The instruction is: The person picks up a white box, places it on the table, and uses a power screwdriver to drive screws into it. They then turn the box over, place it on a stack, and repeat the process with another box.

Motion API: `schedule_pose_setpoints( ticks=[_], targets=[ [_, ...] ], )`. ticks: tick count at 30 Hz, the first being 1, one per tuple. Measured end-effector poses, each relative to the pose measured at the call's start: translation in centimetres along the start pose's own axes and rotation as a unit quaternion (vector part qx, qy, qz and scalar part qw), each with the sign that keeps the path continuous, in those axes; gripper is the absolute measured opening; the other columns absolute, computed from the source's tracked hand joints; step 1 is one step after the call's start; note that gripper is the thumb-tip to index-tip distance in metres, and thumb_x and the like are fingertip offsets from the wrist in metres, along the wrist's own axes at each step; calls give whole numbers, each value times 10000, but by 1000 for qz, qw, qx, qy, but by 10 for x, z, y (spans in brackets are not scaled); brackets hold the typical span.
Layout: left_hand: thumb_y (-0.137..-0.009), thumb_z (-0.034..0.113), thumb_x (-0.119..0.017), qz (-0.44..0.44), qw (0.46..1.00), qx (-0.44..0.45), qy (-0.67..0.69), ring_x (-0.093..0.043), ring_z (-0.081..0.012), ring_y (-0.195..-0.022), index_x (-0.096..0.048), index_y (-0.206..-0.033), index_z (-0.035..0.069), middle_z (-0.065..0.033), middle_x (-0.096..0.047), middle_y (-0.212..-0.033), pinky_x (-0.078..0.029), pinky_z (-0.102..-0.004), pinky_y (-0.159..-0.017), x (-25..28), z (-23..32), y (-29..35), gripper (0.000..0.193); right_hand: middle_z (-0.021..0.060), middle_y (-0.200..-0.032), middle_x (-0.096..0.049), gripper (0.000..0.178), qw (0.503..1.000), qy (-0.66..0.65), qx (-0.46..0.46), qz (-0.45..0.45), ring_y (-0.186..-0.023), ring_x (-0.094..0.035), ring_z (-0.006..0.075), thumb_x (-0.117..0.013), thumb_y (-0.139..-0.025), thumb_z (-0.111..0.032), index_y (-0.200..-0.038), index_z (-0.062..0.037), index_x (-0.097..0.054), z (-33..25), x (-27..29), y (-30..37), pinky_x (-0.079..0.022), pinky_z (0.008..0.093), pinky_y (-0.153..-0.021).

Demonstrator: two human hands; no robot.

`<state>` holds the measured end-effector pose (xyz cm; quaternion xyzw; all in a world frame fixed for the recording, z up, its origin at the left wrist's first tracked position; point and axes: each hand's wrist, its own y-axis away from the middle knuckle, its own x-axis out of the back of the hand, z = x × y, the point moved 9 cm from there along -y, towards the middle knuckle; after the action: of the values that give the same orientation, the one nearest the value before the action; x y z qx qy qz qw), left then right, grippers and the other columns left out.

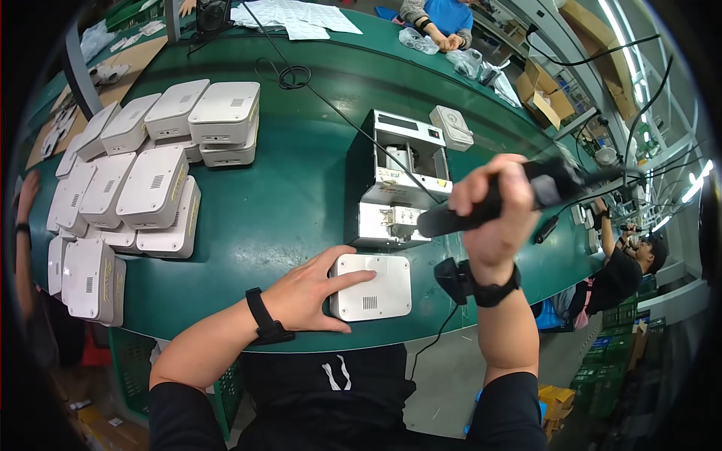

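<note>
A white plastic device housing (389, 286) with a vent grille and corner holes lies flat at the table's near edge. My left hand (312, 292) grips its left side, thumb at the near edge, index finger stretched across the top. My right hand (496, 207) is wrapped round a black electric screwdriver (470, 214), raised to the right of the housing and apart from it. The screwdriver is tilted, its tip end toward the left, with motion blur on it. Just beyond the housing stands a black-and-white screw feeder (391, 177), close to the screwdriver's lower end.
Stacks of similar white housings (154, 184) fill the table's left side. Another white box (451, 126) sits behind the feeder. A black cable (338, 109) hangs across the table. A second black screwdriver-like tool (547, 228) lies at right. Co-workers (444, 22) are around the table.
</note>
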<state>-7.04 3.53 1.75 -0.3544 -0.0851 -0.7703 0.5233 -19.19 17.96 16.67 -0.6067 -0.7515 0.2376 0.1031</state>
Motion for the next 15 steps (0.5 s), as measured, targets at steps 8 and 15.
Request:
schedule_pose_setpoints(
  ticks=[8, 15],
  targets=[
    [-646, 249, -845, -4, 1000, -5, 15, -497, -370, -1208, -533, -1350, 267, -150, -394, -1366, -475, -437, -975, -2, -5, 0, 771, 71, -646, -493, 250, 991, -90, -67, -79, -486, -460, 161, -461, -946, -316, -983, -68, -452, -4, -34, 24, -434, 346, -519],
    [-634, 201, -848, -7, 1000, -3, 27, -474, -362, -1237, -531, -1352, 249, -154, -394, -1372, -462, -434, -1000, 5, -9, -5, 786, 75, -647, -503, 254, 982, -75, -68, -158, -490, -465, 159, -444, -952, -312, -1003, -63, -447, 3, -76, 32, -444, 357, -533]
  ],
)
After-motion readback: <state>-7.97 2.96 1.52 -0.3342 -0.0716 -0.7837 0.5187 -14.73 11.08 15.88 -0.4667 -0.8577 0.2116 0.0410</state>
